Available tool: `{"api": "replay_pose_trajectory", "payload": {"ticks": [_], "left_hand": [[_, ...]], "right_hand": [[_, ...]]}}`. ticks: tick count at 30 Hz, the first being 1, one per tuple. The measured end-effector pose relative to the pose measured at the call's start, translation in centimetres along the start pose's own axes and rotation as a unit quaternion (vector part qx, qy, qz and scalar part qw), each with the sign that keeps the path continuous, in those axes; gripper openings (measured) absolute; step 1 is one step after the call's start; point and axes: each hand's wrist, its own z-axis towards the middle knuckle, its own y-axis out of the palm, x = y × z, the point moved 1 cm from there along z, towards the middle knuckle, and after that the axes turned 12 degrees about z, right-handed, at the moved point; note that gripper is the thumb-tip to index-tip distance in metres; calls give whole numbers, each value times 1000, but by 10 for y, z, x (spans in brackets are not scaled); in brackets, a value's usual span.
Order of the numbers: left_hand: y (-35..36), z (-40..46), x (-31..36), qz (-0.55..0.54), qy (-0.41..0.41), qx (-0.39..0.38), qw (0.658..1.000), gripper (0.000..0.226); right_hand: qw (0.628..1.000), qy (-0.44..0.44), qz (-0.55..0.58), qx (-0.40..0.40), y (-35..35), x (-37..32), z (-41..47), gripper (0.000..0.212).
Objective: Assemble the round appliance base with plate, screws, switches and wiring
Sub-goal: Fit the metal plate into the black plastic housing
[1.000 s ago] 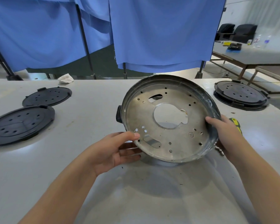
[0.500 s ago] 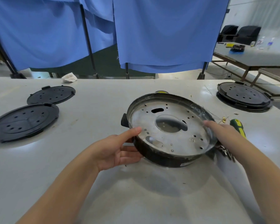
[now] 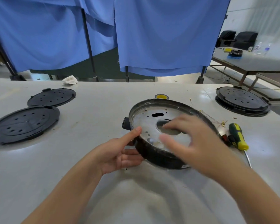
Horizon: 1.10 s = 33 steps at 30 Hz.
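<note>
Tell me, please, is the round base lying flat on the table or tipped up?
Flat: the round base rests on the table, open side up.

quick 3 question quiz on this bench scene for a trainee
1. True or false: the left hand holds the base by its rim.
2. What tool lies right of the base?
3. How many black discs lie left of the base: A one, B two, C three?

Key
1. True; thumb on the rim, fingers on the wall. The right hand is over it, blurred.
2. Screwdriver.
3. B: near disc, far disc.
</note>
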Motion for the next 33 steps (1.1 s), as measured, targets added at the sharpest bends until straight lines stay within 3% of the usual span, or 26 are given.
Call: {"api": "replay_pose_trajectory", "payload": {"ticks": [3, 6, 12, 20, 23, 30, 33], "left_hand": [[1, -1, 1, 1, -13, -20, 1000, 78], [0, -1, 0, 8, -17, -27, 999, 85], [-6, 0, 2, -30, -55, -54, 997, 93], [-16, 0, 4, -66, -71, -69, 993, 74], [-17, -2, 5, -63, -65, -67, 994, 78], [-12, -4, 3, -16, -57, -63, 996, 85], [-9, -3, 1, 12, -44, -53, 998, 76]], "right_hand": [[990, -41, -113, -73, 26, -15, -6, 48], [984, -49, -160, -60, 37, -11, -6, 31], [997, -3, -68, -31, 36, -4, 1, 17], [998, 44, 42, 0, 34, -2, 8, 5], [996, 55, 72, 13, 35, -2, 8, 13], [996, 50, 75, -12, 40, 0, 3, 12], [993, 46, 79, -79, 38, -1, 0, 13]]}}
